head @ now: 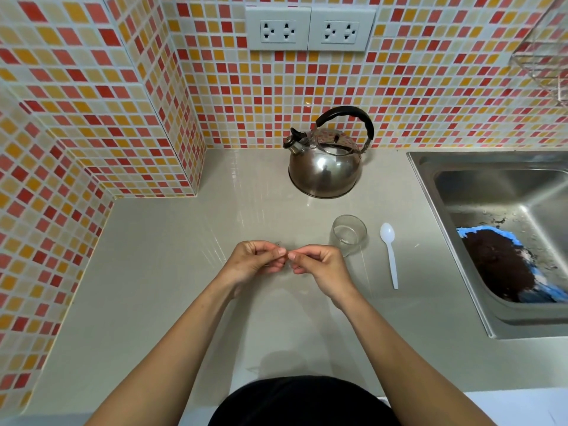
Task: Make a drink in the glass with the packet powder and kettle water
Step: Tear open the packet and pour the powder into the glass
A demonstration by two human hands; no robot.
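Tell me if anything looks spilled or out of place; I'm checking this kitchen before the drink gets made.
Yes: dark brown grounds are heaped on something blue in the sink, with specks scattered around.

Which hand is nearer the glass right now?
Right. The right hand sits just beside the glass, on its near-left; the left hand is farther left, with the right hand between it and the glass.

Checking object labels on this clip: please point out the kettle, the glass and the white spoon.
kettle (324,170): head view, on its shiny steel body.
glass (349,233): head view, on its clear wall below the rim.
white spoon (387,233): head view, on its bowl.
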